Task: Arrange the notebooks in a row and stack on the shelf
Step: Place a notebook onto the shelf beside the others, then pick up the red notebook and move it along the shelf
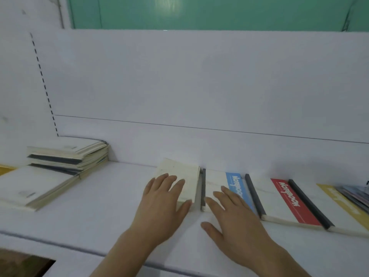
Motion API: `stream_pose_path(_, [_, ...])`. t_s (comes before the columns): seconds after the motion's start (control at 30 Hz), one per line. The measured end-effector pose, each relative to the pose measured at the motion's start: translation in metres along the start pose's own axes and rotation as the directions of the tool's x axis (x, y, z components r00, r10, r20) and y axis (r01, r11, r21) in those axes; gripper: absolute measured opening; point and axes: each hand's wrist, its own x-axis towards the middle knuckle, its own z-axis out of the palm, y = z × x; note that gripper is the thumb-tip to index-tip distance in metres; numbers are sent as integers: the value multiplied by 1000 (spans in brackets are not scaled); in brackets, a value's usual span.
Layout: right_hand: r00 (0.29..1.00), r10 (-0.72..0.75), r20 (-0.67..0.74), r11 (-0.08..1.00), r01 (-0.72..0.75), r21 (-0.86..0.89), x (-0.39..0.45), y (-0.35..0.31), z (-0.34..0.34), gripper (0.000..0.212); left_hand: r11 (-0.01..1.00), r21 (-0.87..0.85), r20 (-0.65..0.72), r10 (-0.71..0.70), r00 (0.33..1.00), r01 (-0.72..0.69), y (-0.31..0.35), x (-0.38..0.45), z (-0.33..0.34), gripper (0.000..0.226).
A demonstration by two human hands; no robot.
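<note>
A row of notebooks lies flat on the white shelf [111, 208]. My left hand [163, 204] rests with straight fingers on a plain cream notebook [177, 172] at the row's left end. My right hand [233, 212] lies flat on the blue-striped notebook [217, 180] beside it. To the right follow a red-striped notebook [279, 200] and a yellow-striped notebook [343, 208], each with a dark spine. A narrow gap separates the cream notebook from the blue one.
A loose stack of notebooks [67, 154] sits at the back left, with a lower pile [34, 188] in front of it. Darker booklets [355, 193] overlap the yellow notebook at the far right. The shelf's front edge runs below my wrists.
</note>
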Motion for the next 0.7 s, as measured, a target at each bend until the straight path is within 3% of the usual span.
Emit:
stream_pose_path(0.2, [995, -100, -15, 992, 101, 74, 14, -120, -21, 58, 996, 18, -62, -83, 995, 84, -90, -69, -56, 49])
stream_pose_path(0.37, [969, -245, -7, 938, 239, 251, 28, -234, -17, 68, 980, -14, -53, -198, 979, 198, -183, -130, -96, 42])
stream_pose_path(0.43, [968, -251, -19, 928, 246, 280, 33, -277, -14, 64, 965, -22, -57, -262, 964, 261, -219, -151, -108, 45])
stream_pose_path(0.7, [965, -261, -5, 912, 249, 326, 88, -375, -7, 87, 927, -48, -43, -373, 927, 371, -321, -175, -121, 52])
